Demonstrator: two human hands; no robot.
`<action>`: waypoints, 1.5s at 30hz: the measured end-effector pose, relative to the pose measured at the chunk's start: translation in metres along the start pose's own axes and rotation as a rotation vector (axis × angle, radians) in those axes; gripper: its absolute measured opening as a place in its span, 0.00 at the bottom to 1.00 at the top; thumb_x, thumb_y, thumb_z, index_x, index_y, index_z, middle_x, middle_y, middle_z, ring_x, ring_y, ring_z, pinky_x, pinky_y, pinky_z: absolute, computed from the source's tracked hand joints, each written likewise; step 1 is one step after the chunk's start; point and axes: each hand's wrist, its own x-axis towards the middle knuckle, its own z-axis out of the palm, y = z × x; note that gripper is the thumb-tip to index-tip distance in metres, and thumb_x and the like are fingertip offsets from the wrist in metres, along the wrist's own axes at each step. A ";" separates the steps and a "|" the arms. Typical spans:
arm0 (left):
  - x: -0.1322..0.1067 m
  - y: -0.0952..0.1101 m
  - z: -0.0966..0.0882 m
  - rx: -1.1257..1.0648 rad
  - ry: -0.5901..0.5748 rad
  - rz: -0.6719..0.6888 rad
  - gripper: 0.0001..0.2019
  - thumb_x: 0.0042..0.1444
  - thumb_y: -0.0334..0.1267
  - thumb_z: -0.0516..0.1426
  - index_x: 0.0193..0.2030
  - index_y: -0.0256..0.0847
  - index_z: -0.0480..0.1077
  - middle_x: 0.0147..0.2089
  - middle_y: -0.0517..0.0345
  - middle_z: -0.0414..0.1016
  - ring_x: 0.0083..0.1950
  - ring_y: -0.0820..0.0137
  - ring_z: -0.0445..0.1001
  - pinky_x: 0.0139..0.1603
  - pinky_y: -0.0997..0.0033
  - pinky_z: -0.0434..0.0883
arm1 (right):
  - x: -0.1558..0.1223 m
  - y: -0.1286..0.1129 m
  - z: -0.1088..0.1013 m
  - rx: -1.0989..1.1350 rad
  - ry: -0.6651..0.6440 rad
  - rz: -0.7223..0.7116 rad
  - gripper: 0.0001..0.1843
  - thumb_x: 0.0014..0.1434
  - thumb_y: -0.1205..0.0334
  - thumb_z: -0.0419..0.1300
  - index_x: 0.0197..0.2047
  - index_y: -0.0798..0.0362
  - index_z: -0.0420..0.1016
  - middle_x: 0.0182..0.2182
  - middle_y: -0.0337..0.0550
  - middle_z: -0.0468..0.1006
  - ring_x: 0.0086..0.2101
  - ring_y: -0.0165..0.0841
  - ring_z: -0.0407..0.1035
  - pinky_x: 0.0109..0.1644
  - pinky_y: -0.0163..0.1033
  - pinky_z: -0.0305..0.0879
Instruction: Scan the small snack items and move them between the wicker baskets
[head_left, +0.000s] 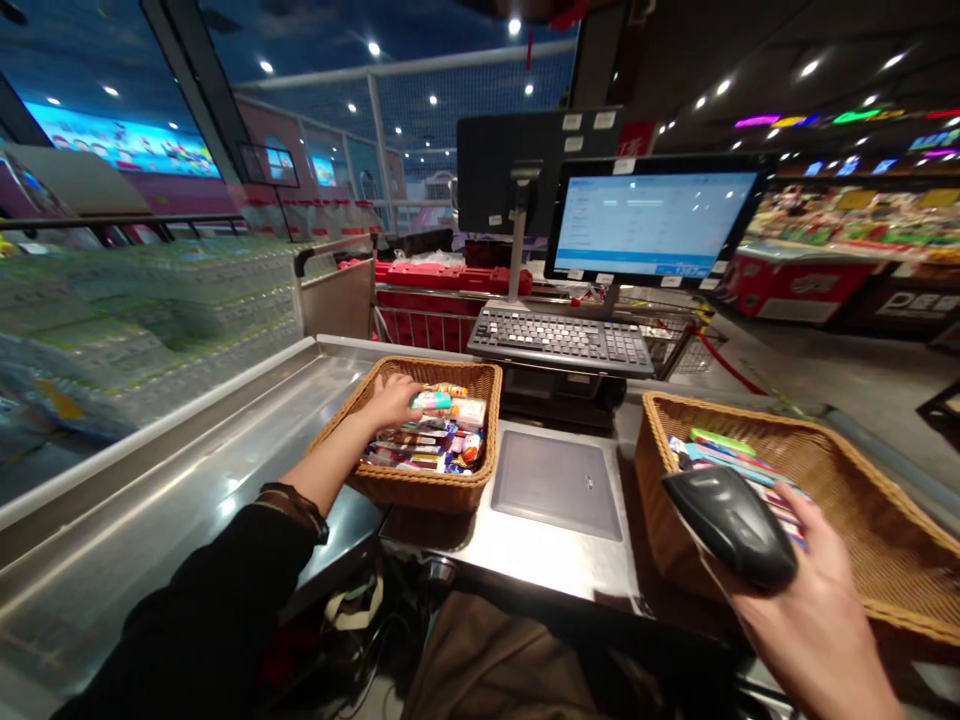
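Observation:
My left hand (394,400) reaches into the left wicker basket (409,487) and closes on a small green and white packet (431,401) lying on top of several colourful snack packets (427,445). My right hand (814,595) grips a black handheld barcode scanner (731,523) over the near corner of the right wicker basket (885,560). That basket holds a few flat packets (724,455) just beyond the scanner.
A flat scanner plate (559,483) lies in the steel counter (187,480) between the baskets. Behind it stand a keyboard (562,338) and a lit till screen (652,225). A red shopping trolley (442,295) is beyond the counter. Shelves of bottles fill the left.

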 end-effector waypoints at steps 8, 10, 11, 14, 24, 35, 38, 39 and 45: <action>-0.033 0.041 -0.029 -0.030 0.238 0.235 0.21 0.56 0.44 0.60 0.57 0.46 0.73 0.49 0.49 0.74 0.61 0.52 0.66 0.68 0.26 0.46 | 0.041 -0.085 0.041 0.123 -0.185 -0.041 0.17 0.57 0.57 0.60 0.48 0.55 0.75 0.69 0.60 0.54 0.71 0.59 0.43 0.70 0.68 0.50; -0.037 0.052 -0.035 -0.037 0.262 0.273 0.20 0.57 0.44 0.60 0.56 0.45 0.73 0.50 0.48 0.74 0.62 0.52 0.65 0.69 0.27 0.43 | 0.047 -0.098 0.046 0.137 -0.227 -0.074 0.19 0.56 0.59 0.61 0.51 0.54 0.75 0.70 0.60 0.53 0.71 0.59 0.42 0.70 0.69 0.50; -0.038 0.058 -0.038 -0.046 0.273 0.292 0.20 0.57 0.44 0.60 0.55 0.44 0.73 0.51 0.48 0.75 0.63 0.53 0.65 0.70 0.28 0.41 | 0.051 -0.105 0.047 0.146 -0.221 -0.085 0.20 0.54 0.60 0.62 0.50 0.54 0.76 0.70 0.61 0.53 0.71 0.60 0.44 0.69 0.70 0.50; -0.038 0.079 -0.044 -0.081 0.314 0.347 0.17 0.57 0.44 0.60 0.53 0.44 0.74 0.51 0.50 0.76 0.64 0.54 0.64 0.72 0.31 0.37 | 0.060 -0.123 0.048 0.161 -0.183 -0.065 0.18 0.54 0.62 0.60 0.49 0.55 0.76 0.69 0.61 0.55 0.70 0.60 0.45 0.68 0.72 0.49; -0.014 0.156 -0.044 -0.179 0.459 0.485 0.17 0.58 0.41 0.59 0.55 0.48 0.73 0.54 0.50 0.75 0.67 0.52 0.61 0.72 0.28 0.37 | 0.065 -0.116 0.036 0.093 -0.217 -0.053 0.19 0.54 0.63 0.61 0.51 0.54 0.75 0.70 0.60 0.54 0.71 0.61 0.42 0.67 0.75 0.49; 0.006 0.190 -0.038 -0.182 0.459 0.524 0.17 0.58 0.40 0.61 0.55 0.49 0.74 0.56 0.49 0.74 0.69 0.48 0.58 0.69 0.23 0.38 | 0.043 -0.100 0.024 0.030 -0.213 0.025 0.24 0.54 0.69 0.59 0.55 0.55 0.73 0.71 0.61 0.52 0.71 0.64 0.37 0.66 0.77 0.48; 0.010 0.193 -0.035 -0.177 0.455 0.530 0.17 0.58 0.41 0.61 0.55 0.50 0.74 0.56 0.49 0.73 0.70 0.47 0.57 0.68 0.22 0.37 | 0.042 -0.101 0.023 0.021 -0.242 0.048 0.21 0.53 0.70 0.59 0.51 0.56 0.75 0.71 0.61 0.51 0.71 0.66 0.36 0.67 0.76 0.45; 0.012 0.194 -0.034 -0.177 0.457 0.530 0.17 0.58 0.42 0.62 0.55 0.51 0.75 0.57 0.49 0.73 0.70 0.47 0.56 0.68 0.22 0.36 | 0.041 -0.101 0.022 0.019 -0.248 0.052 0.19 0.53 0.70 0.59 0.49 0.57 0.75 0.71 0.61 0.51 0.71 0.66 0.36 0.68 0.76 0.44; 0.014 0.196 -0.031 -0.163 0.461 0.530 0.17 0.57 0.42 0.63 0.54 0.51 0.75 0.59 0.50 0.72 0.72 0.46 0.54 0.68 0.21 0.36 | 0.039 -0.100 0.024 0.029 -0.256 0.057 0.16 0.52 0.71 0.58 0.46 0.56 0.76 0.72 0.60 0.50 0.71 0.65 0.36 0.69 0.75 0.43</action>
